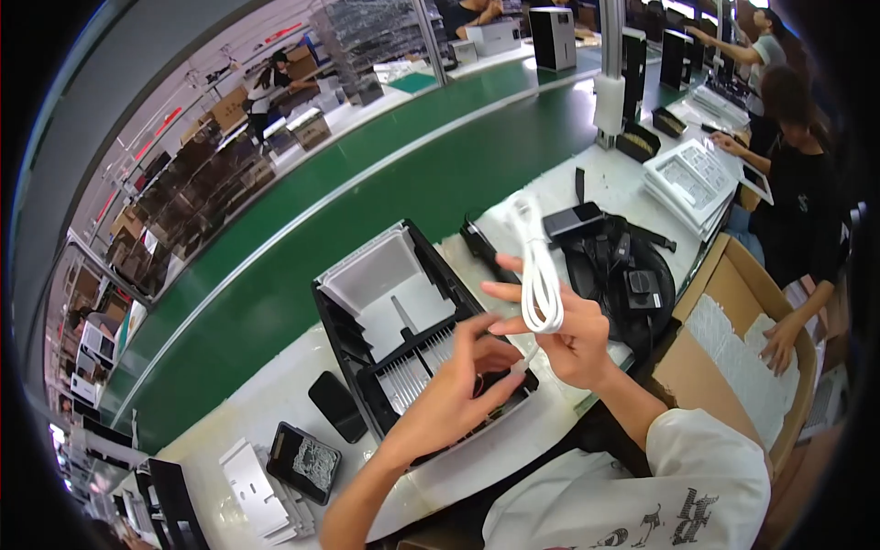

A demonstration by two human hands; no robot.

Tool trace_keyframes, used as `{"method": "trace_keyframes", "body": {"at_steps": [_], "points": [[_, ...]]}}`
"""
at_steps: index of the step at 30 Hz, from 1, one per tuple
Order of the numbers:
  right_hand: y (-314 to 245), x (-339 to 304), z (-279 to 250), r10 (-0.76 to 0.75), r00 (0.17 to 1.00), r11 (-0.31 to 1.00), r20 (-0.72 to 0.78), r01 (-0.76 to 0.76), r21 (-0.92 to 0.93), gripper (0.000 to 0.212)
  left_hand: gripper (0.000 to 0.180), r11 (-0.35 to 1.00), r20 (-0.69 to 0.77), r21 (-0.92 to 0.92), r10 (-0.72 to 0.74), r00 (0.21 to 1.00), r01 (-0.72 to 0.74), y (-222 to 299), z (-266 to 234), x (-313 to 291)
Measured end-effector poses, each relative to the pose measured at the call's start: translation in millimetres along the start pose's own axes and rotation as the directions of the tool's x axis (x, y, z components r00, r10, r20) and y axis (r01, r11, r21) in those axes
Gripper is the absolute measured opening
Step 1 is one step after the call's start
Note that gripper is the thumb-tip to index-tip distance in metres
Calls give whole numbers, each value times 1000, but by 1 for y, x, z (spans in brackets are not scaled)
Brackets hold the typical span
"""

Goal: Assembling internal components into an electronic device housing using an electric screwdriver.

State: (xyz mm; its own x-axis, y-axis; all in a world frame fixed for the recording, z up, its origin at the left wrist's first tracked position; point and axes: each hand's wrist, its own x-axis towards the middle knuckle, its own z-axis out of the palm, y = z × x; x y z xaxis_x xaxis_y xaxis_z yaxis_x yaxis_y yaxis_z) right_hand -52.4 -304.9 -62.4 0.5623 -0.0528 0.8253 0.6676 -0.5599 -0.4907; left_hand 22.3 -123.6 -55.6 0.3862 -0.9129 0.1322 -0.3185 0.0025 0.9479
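Observation:
A coiled white cable (pixel 541 291) stands up from my right hand (pixel 576 341), whose fingers are closed around its lower part. Its loose end runs down toward my left hand (pixel 463 385), where thumb and fingers pinch what looks like the plug. Both hands are above the near right part of a black-framed case (pixel 346 328). Inside that case are a light grey compartment (pixel 371 280) and a ribbed section (pixel 403 383). My left hand and forearm hide part of its near side.
Left of the case lie a black phone-like slab (pixel 337 405), a black tray (pixel 302 463) and white flat pieces (pixel 249 490). Black straps and devices (pixel 623 266) fill the right side. Beyond them is a cardboard box (pixel 733 284) with a co-worker's hand (pixel 782 344) in it.

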Motion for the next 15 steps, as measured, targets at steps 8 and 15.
{"method": "trace_keyframes", "body": {"at_steps": [8,15], "points": [[18,-42,-8,-6,998,969,-61,-10,-248,37,20,915,64,-146,-370,927,375,-15,-3,-4],[28,-74,-7,59,997,978,-59,-69,-197,33,25,721,211,-157,-643,736,675,-26,-8,9]]}}
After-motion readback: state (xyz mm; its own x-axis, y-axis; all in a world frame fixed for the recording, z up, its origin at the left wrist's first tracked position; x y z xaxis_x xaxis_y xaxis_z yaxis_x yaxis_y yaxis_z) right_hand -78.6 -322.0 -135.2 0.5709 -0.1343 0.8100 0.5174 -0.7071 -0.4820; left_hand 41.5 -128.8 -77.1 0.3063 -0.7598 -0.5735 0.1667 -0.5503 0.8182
